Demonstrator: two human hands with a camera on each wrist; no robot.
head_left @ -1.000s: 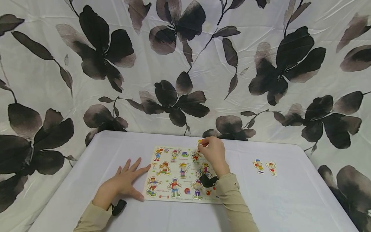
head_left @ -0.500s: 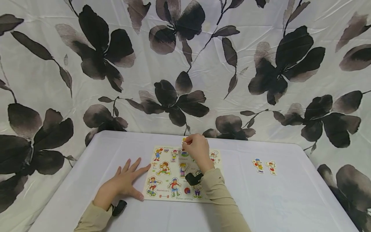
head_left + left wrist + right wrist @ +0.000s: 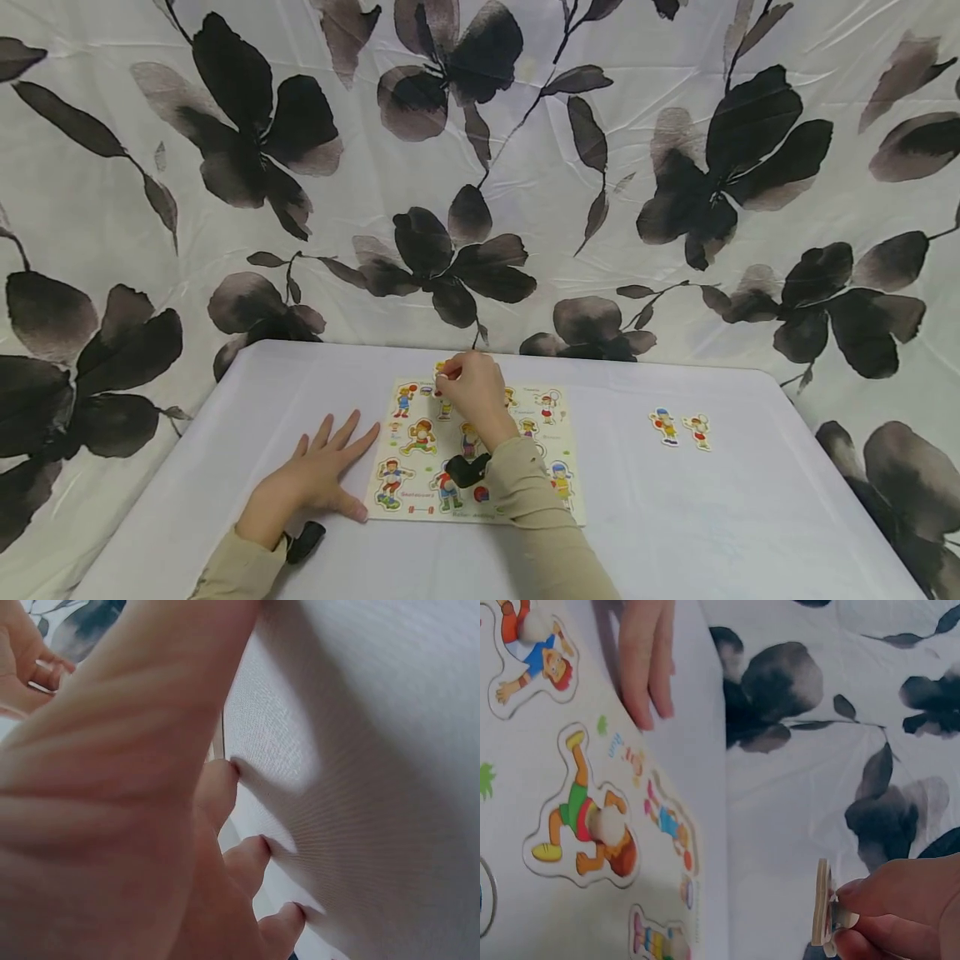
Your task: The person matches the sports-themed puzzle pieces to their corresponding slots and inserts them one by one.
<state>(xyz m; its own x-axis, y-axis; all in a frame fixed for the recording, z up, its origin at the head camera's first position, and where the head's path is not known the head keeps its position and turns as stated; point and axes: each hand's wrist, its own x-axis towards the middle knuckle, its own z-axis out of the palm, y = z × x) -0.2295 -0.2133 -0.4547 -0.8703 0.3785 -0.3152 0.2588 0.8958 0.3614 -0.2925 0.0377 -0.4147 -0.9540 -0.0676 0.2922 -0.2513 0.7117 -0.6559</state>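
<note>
My right hand (image 3: 476, 392) pinches a small flat wooden puzzle piece (image 3: 822, 907) by the knob, holding it just beyond the far left part of the puzzle board (image 3: 442, 458). In the right wrist view the piece stands edge-on, so its picture is mostly hidden. My left hand (image 3: 311, 475) lies with fingers spread on the white cloth, index fingertip and thumb right at the board's left edge. The board carries several sports figures, among them a running child (image 3: 592, 825) with a round knob. My right forearm covers part of the board.
Two loose puzzle pieces, a blue-capped figure (image 3: 663, 427) and a red-and-white figure (image 3: 700, 432), lie on the table to the right of the board. A white cloth (image 3: 675, 517) covers the table, and a floral curtain (image 3: 465, 167) hangs behind its far edge.
My right hand has moved left with the puzzle piece, from the far right part of the board to the far left part. The left hand stays in place; the head view shifts slightly.
</note>
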